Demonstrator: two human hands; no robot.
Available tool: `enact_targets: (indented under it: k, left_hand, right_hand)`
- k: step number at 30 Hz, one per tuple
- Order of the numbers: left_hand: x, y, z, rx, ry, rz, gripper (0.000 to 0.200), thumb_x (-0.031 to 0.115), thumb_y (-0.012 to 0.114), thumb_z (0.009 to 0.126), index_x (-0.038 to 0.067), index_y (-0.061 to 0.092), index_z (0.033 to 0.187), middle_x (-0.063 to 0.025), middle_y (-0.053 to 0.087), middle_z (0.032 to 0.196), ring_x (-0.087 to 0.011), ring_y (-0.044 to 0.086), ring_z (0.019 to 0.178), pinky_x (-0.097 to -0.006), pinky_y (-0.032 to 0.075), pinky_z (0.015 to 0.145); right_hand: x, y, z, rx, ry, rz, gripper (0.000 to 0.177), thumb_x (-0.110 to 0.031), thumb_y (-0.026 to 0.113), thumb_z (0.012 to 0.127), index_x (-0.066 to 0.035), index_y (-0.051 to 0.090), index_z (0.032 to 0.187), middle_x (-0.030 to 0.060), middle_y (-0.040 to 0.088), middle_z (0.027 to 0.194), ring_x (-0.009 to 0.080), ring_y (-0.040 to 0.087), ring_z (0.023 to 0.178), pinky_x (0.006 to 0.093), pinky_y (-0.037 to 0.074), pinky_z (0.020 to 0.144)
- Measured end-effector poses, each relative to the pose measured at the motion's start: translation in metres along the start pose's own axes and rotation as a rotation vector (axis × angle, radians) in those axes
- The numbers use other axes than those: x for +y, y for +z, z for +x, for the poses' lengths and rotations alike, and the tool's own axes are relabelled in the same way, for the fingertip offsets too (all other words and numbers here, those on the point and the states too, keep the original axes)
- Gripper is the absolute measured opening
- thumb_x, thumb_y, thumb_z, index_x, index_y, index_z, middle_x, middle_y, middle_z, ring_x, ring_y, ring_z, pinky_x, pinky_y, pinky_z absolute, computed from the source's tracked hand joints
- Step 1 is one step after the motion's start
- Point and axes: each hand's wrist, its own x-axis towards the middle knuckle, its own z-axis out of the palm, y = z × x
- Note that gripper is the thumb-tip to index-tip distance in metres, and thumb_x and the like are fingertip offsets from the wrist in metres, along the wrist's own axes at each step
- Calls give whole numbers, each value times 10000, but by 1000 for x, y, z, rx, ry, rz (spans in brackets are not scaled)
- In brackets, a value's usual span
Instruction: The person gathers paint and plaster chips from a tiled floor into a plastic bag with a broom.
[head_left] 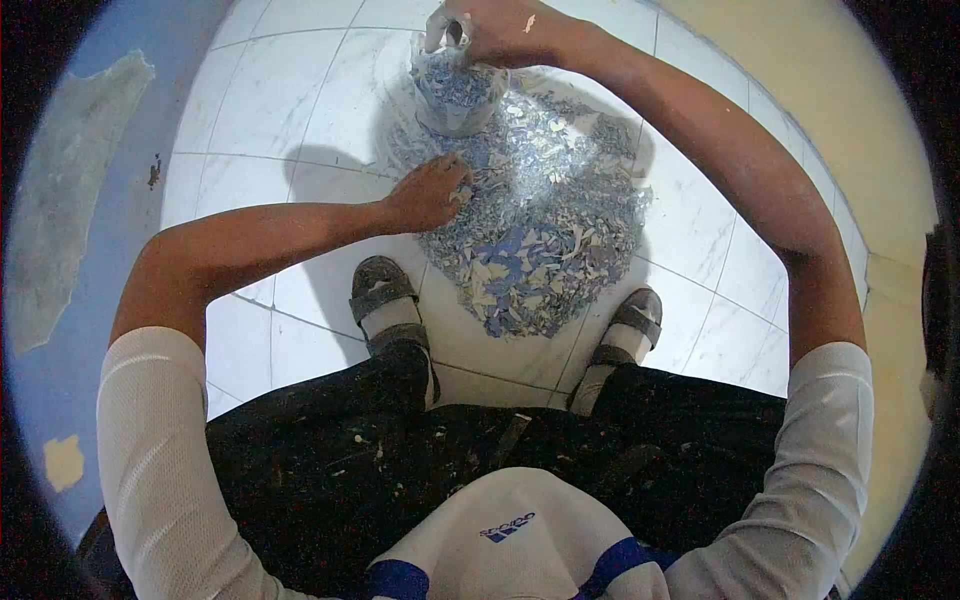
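A heap of blue, grey and cream paint flakes is spread over the tiled floor in front of me. At its far left side stands a see-through plastic container with similar flakes inside. My right hand reaches over from the right, its fingers closed on the container's rim. Just below the container, my left hand is curled at the left edge of the heap. Its fingers are closed, and some pale flakes show at the fingertips.
My sandalled feet, the left and the right, flank the heap's near end. A blue wall with peeled patches rises at left, and a cream wall at right. White floor tiles surround the heap.
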Motion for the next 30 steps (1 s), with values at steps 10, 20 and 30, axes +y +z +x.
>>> enact_targets:
  k: [10, 20, 30]
  left_hand:
    - [10, -13, 5, -166, -92, -26, 370, 218, 550, 901, 13, 461, 1196, -275, 425, 1331, -447, 418, 1251, -534, 368, 1028]
    - [8, -4, 12, -102, -309, -112, 373, 239, 572, 893, 22, 452, 1172, -215, 487, 1163, -402, 489, 1109, -515, 397, 953]
    - [13, 21, 58, -88, -558, -328, 344, 290, 562, 929, 15, 451, 1102, -206, 499, 1079, -364, 508, 1008, -471, 415, 875]
  right_hand:
    - [-2, 20, -5, -63, -111, -235, 209, -139, 575, 758, -47, 678, 914, 200, 668, 935, 370, 639, 908, 449, 524, 815]
    - [51, 2, -88, 471, -246, -236, 233, -153, 629, 837, -49, 673, 1040, 141, 684, 937, 281, 656, 826, 372, 526, 762]
    - [85, 100, -219, -368, 295, 99, 506, -204, 688, 828, -89, 510, 1287, 184, 620, 1013, 351, 594, 1001, 439, 486, 905]
